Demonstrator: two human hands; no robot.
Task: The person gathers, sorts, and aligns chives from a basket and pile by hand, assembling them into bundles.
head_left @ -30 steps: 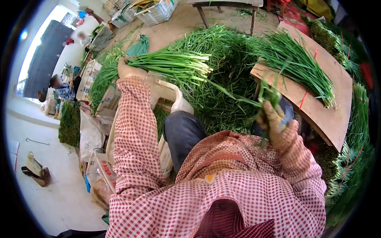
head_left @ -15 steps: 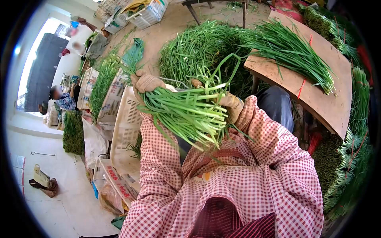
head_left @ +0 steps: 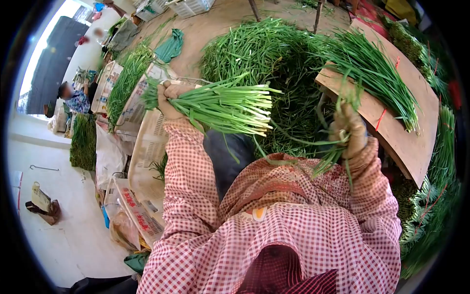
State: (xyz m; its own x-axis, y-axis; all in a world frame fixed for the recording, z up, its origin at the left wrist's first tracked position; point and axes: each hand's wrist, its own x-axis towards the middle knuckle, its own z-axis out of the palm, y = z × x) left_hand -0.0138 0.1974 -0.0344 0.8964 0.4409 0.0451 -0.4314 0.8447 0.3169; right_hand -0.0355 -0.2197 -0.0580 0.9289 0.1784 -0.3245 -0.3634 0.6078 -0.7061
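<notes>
A bunch of long green stalks with pale ends (head_left: 230, 105) is gripped in my left hand (head_left: 171, 98), which is gloved and wrapped round the leafy end. The pale ends point right. My right hand (head_left: 350, 128), also gloved, is closed on some loose green leaves (head_left: 329, 158) that hang below and to the left of it, apart from the bunch. Beyond my knees lies a big heap of green leaves (head_left: 254, 49). Another pile of stalks (head_left: 369, 73) rests on a brown board (head_left: 416, 108) at the right.
Tied green bundles (head_left: 443, 147) are stacked along the right edge. A pale plastic crate (head_left: 147, 152) stands beside my left arm, with a green-filled crate (head_left: 139, 105) behind it. A person in a patterned top (head_left: 78, 101) sits at the far left.
Half a second ago both hands were together at the bunch. My right hand has since moved away to the right with loose leaves, and the bunch has shifted up and levelled out.
</notes>
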